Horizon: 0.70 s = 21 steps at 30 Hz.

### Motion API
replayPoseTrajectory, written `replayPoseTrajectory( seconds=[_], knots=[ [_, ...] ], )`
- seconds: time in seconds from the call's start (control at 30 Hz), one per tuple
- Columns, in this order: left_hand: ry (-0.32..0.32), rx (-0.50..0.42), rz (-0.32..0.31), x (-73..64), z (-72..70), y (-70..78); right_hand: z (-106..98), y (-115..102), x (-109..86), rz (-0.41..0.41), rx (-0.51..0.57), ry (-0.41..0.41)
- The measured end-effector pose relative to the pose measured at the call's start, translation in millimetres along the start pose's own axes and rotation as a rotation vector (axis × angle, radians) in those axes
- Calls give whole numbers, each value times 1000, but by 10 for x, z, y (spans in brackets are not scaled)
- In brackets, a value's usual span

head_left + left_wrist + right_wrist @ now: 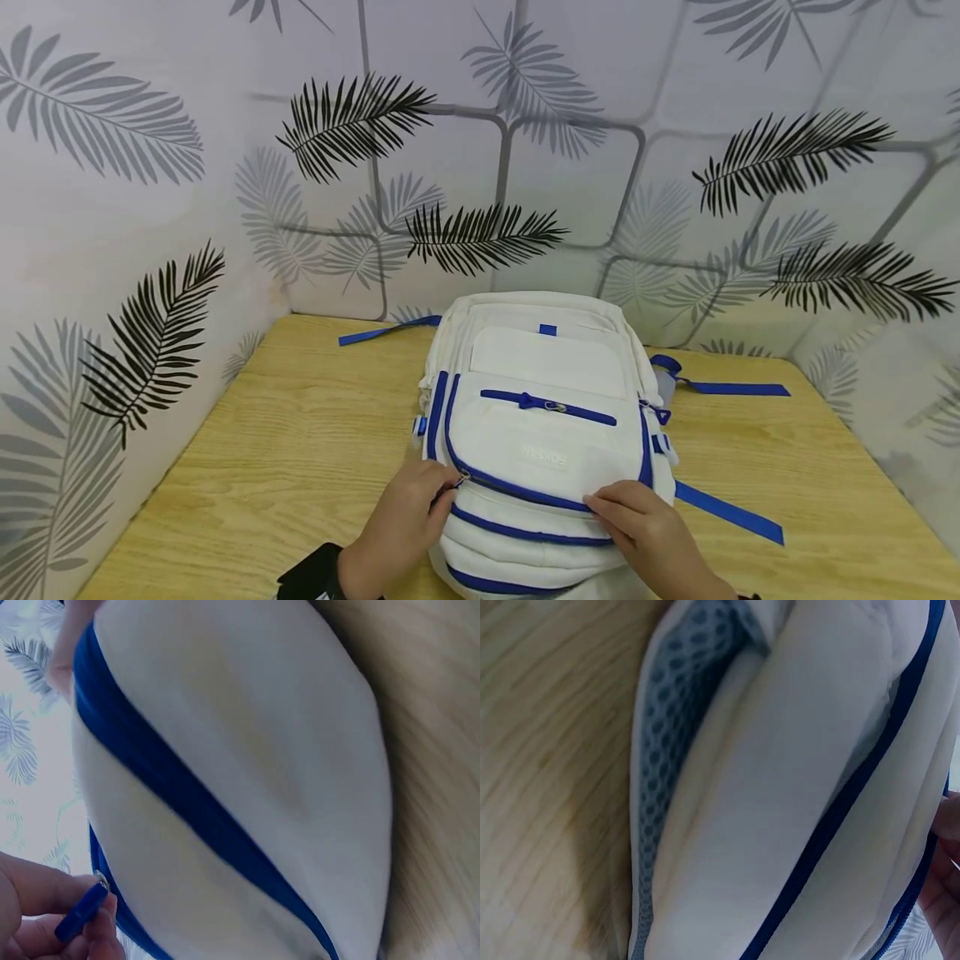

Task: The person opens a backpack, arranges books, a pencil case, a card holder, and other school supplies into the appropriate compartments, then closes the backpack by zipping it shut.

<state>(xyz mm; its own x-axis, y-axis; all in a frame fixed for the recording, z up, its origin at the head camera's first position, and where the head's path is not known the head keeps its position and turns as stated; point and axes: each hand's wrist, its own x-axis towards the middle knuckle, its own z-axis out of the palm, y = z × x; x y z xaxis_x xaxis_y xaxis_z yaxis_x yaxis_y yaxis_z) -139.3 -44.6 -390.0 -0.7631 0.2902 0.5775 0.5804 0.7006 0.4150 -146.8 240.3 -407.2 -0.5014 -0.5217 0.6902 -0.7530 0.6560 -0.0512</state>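
Observation:
A white backpack [551, 358] with blue zippers lies on the table, its front pocket facing up. At the left of the pocket's lower zipper [517, 490], my left hand [401, 517] pinches a zipper pull. The left wrist view shows that blue pull [84, 909] between thumb and fingers, by its metal slider. My right hand [648, 533] pinches the pocket's edge at the right end of the same zipper. In the right wrist view, the fingers [939, 900] appear at the far right beside the blue zipper edge, and grey mesh [664, 742] lines the backpack's back side.
The backpack sits on a light wood-grain table [322, 417]. Blue straps [731, 512] spread out from its sides. A higher pocket zipper [551, 407] crosses its front. Behind and to the left stand walls [435, 167] with a leaf pattern.

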Motion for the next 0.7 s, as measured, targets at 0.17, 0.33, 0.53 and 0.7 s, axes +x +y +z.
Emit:
replayPoseTrajectory(
  seconds=[0.17, 0.33, 0.53, 0.7],
  knots=[
    [-64, -26, -27, -12, 18, 80, 18, -10, -10, 35, -12, -42],
    [-42, -44, 36, -4, 58, 138, 23, -15, -11, 66, -20, -72],
    [-50, -78, 72, 1, 99, 179, 29, 5, -37, 82, -7, -72],
    [-69, -104, 99, 13, 155, 232, 46, 1, -55, 123, -2, -63]
  ],
)
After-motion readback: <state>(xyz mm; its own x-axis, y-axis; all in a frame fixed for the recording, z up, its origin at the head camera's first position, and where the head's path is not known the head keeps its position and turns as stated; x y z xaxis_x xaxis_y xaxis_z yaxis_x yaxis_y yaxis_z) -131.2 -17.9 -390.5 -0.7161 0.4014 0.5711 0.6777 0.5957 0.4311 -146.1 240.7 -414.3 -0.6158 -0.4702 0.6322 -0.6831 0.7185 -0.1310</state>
